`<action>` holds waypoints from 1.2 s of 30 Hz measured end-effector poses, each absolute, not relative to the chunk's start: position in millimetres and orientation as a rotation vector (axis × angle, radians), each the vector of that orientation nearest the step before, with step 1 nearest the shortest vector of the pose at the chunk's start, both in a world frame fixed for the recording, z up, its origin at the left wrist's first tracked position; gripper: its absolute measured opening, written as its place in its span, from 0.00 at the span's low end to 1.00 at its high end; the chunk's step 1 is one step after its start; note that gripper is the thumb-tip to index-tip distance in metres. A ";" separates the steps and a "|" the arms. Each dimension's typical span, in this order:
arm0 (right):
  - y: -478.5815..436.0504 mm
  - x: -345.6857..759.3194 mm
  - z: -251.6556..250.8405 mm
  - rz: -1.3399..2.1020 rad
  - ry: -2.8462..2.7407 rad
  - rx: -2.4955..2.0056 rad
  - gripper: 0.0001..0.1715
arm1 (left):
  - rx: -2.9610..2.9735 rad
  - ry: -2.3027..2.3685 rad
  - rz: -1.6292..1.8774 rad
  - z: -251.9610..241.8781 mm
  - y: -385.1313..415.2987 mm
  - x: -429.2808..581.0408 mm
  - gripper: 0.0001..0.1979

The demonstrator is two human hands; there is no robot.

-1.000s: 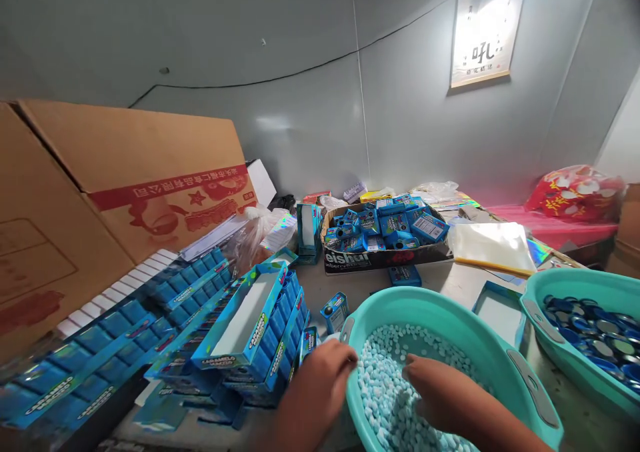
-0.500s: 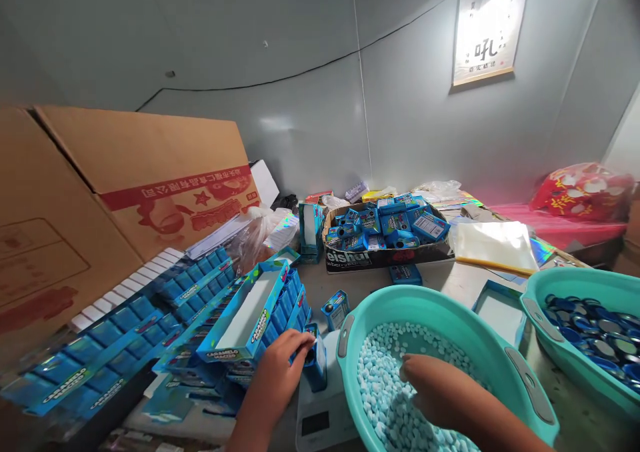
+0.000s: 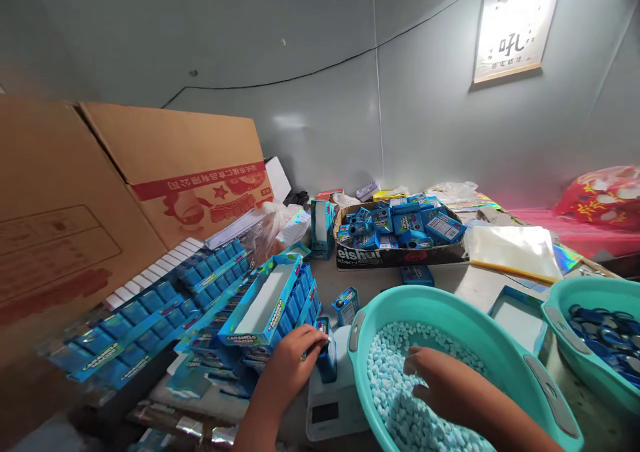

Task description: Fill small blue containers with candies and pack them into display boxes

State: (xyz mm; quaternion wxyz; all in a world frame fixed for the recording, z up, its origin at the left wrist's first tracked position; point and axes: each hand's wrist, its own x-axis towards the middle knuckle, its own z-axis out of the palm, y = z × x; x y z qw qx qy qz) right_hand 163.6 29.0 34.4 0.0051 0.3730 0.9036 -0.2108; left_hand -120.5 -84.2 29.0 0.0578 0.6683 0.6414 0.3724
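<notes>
My left hand (image 3: 299, 353) is closed at the top of a small upright blue candy box (image 3: 327, 362), with thumb and fingertips at its upper edge. That box stands on a white digital scale (image 3: 320, 429) with a dark display. My right hand (image 3: 436, 377) reaches into a teal basin (image 3: 430, 299) of pale blue candies (image 3: 395, 395). Its thumb and fingers are apart just over the candies, and I see nothing held between them. Another small blue box (image 3: 346, 306) stands behind the scale. Left of my left hand is a stacked blue display tray (image 3: 265, 305).
A carton (image 3: 400, 257) heaped with blue boxes stands behind. On the right, a second teal basin (image 3: 570, 329) holds dark blue round lids (image 3: 607, 335), beside a shallow blue tray (image 3: 517, 319). Packed blue trays (image 3: 135, 329) and a large cardboard box (image 3: 200, 172) fill the left.
The view has turned slightly left, so things sit farther right. In the basin, my right hand's thumb and fingers have spread apart. My left hand stays at the blue box.
</notes>
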 end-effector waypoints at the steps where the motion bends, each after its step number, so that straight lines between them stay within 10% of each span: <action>1: 28.6 163.5 37.0 -0.644 2.839 1.153 0.13 | 2.047 1.955 1.130 29.2 -85.6 -119.7 0.10; 30: 19.4 163.4 29.2 -0.479 2.687 1.125 0.32 | 1.965 2.117 1.233 45.9 -94.4 -77.0 0.11; 36: 19.4 170.8 18.6 -0.379 2.590 1.371 0.17 | 2.166 1.925 1.615 0.8 -111.4 -42.2 0.13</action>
